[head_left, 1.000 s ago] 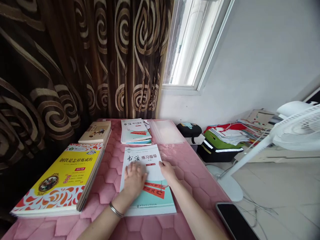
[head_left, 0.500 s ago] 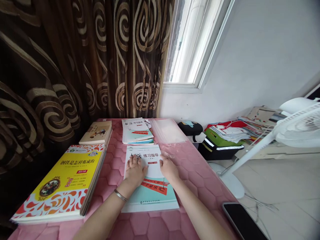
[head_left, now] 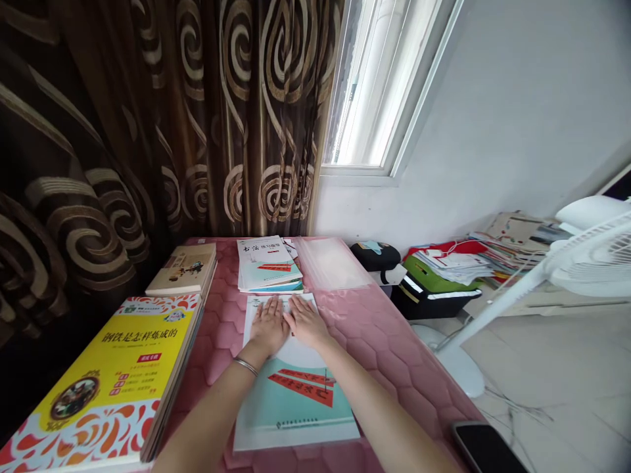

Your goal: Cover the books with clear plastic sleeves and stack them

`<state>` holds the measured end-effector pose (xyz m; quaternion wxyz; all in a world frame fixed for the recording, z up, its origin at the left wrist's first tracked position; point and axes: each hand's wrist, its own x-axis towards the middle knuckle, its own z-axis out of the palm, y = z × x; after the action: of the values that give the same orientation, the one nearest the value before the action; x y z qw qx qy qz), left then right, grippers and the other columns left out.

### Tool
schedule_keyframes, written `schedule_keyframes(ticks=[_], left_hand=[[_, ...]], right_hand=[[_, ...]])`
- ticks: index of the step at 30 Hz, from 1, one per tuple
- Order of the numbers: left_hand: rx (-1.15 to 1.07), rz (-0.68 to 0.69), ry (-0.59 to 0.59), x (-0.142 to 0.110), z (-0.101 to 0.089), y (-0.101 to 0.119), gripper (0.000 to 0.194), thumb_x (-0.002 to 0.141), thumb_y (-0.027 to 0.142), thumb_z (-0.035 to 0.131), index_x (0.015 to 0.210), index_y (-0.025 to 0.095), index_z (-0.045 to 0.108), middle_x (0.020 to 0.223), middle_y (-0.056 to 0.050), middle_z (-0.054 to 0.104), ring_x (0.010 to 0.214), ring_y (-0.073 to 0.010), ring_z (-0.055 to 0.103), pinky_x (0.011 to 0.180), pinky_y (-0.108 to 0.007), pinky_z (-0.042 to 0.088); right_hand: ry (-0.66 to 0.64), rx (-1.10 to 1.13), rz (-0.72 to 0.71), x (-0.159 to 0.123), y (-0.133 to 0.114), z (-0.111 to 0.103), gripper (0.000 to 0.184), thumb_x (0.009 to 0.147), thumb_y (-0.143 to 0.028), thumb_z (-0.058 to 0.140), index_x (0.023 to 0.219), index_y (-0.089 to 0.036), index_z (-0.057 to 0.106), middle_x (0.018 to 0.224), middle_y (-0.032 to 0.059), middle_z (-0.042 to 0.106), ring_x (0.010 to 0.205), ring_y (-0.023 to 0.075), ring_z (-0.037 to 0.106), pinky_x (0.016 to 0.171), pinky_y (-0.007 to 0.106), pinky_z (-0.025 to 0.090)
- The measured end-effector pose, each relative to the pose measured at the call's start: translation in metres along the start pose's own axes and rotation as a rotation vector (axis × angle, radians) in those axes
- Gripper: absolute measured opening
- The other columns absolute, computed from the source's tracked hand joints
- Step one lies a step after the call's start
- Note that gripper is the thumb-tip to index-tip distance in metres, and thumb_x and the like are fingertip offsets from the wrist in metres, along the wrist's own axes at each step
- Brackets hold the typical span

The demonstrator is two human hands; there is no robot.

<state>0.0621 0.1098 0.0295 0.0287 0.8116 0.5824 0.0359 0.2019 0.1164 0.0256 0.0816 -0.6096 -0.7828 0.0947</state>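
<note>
A white and teal calligraphy workbook point(head_left: 300, 381) with red banners on its cover lies flat in front of me. My left hand point(head_left: 270, 326) rests on its upper part, palm down with the fingers stretched out; a silver bracelet circles that wrist. Right beside it, my right hand point(head_left: 306, 322) also lies flat on the cover, fingers extended. The two hands nearly touch and hide most of the printed title. Just beyond the workbook sits a small stack of similar workbooks point(head_left: 269, 263), and clear plastic covers point(head_left: 335, 263) lie to the right of that stack.
Stacked books with a yellow cover on top point(head_left: 118, 368) stand at the left, a tan book point(head_left: 182, 269) behind them. A phone point(head_left: 488, 447) lies at the near right edge of the pink padded surface point(head_left: 389, 368). A white fan point(head_left: 497, 295) stands on the floor.
My right hand has moved from the workbook's right edge inward onto the cover beside my left hand. Both hands now lie flat. The view has shifted slightly.
</note>
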Motion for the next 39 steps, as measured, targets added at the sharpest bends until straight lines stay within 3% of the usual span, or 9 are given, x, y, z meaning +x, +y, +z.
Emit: schedule_keyframes(ticks=[7, 10, 14, 17, 21, 26, 33, 36, 39], left_hand=[[0.041, -0.130, 0.052, -0.001, -0.005, -0.039, 0.062, 0.096, 0.034, 0.018, 0.150, 0.005, 0.024, 0.157, -0.015, 0.024, 0.146, -0.0271, 0.023, 0.119, -0.054, 0.006], [0.067, -0.143, 0.076, -0.012, -0.006, -0.032, 0.060, 0.096, 0.031, 0.020, 0.149, 0.005, 0.027, 0.156, -0.016, 0.027, 0.146, -0.0268, 0.023, 0.119, -0.056, 0.000], [0.078, -0.121, 0.073, -0.049, 0.002, 0.009, 0.062, 0.095, 0.036, 0.026, 0.149, 0.005, 0.029, 0.156, -0.017, 0.023, 0.146, -0.0294, 0.021, 0.119, -0.056, 0.007], [0.010, -0.015, 0.022, -0.092, 0.008, 0.031, 0.063, 0.096, 0.038, 0.026, 0.150, 0.006, 0.024, 0.158, -0.015, 0.016, 0.147, -0.0264, 0.016, 0.119, -0.044, 0.020], [-0.025, 0.089, -0.014, -0.139, 0.004, 0.022, 0.061, 0.096, 0.037, 0.027, 0.152, 0.012, 0.024, 0.159, -0.009, 0.014, 0.147, -0.0221, 0.017, 0.120, -0.040, 0.022], [0.020, 0.008, 0.012, -0.156, 0.002, 0.005, 0.061, 0.095, 0.036, 0.028, 0.150, 0.009, 0.030, 0.158, -0.010, 0.018, 0.145, -0.0233, 0.023, 0.119, -0.040, 0.024], [0.075, 0.050, 0.063, -0.153, 0.009, 0.006, 0.059, 0.093, 0.032, 0.031, 0.148, 0.012, 0.036, 0.156, -0.010, 0.026, 0.145, -0.0223, 0.025, 0.119, -0.041, 0.024], [0.078, 0.072, 0.076, -0.153, 0.008, 0.003, 0.059, 0.093, 0.033, 0.031, 0.148, 0.012, 0.035, 0.156, -0.010, 0.025, 0.145, -0.0221, 0.024, 0.119, -0.041, 0.024], [0.060, 0.080, 0.103, -0.155, 0.007, -0.002, 0.060, 0.094, 0.039, 0.030, 0.149, 0.014, 0.034, 0.156, -0.009, 0.026, 0.144, -0.0218, 0.027, 0.119, -0.039, 0.024]], right_hand=[[-0.049, -0.031, 0.203, -0.011, 0.020, -0.013, 0.069, 0.099, -0.048, 0.013, 0.152, -0.004, 0.017, 0.161, 0.0105, 0.009, 0.149, 0.0215, 0.008, 0.119, 0.046, 0.002], [-0.057, -0.039, 0.213, -0.010, 0.018, -0.012, 0.069, 0.099, -0.048, 0.013, 0.153, -0.005, 0.016, 0.161, 0.0096, 0.006, 0.149, 0.0216, 0.007, 0.119, 0.047, 0.001], [-0.023, -0.050, 0.203, -0.009, 0.016, -0.008, 0.067, 0.099, -0.046, 0.015, 0.153, -0.006, 0.018, 0.161, 0.0107, 0.008, 0.149, 0.0229, 0.009, 0.119, 0.049, 0.004], [-0.002, -0.057, 0.202, -0.010, 0.017, -0.005, 0.066, 0.099, -0.046, 0.017, 0.152, -0.006, 0.019, 0.161, 0.0122, 0.011, 0.148, 0.0230, 0.011, 0.119, 0.048, 0.005], [-0.024, -0.058, 0.193, -0.010, 0.019, -0.009, 0.067, 0.099, -0.046, 0.017, 0.152, -0.005, 0.018, 0.161, 0.0117, 0.011, 0.148, 0.0226, 0.010, 0.119, 0.049, 0.005], [-0.001, -0.109, 0.206, -0.015, 0.005, -0.015, 0.065, 0.100, -0.041, 0.020, 0.151, -0.003, 0.021, 0.160, 0.0137, 0.009, 0.149, 0.0259, 0.005, 0.119, 0.051, 0.002], [0.114, 0.034, -0.099, -0.103, -0.068, 0.028, 0.058, 0.101, -0.035, 0.018, 0.150, -0.006, 0.027, 0.158, 0.0115, 0.018, 0.148, 0.0237, 0.011, 0.121, 0.045, 0.011], [0.162, 0.050, -0.160, -0.142, -0.066, 0.034, 0.059, 0.102, -0.041, 0.020, 0.151, -0.010, 0.027, 0.158, 0.0093, 0.018, 0.148, 0.0229, 0.013, 0.122, 0.044, 0.013], [0.128, 0.020, -0.144, -0.164, -0.039, 0.024, 0.062, 0.101, -0.046, 0.024, 0.151, -0.011, 0.025, 0.158, 0.0093, 0.015, 0.147, 0.0246, 0.014, 0.121, 0.046, 0.017]])
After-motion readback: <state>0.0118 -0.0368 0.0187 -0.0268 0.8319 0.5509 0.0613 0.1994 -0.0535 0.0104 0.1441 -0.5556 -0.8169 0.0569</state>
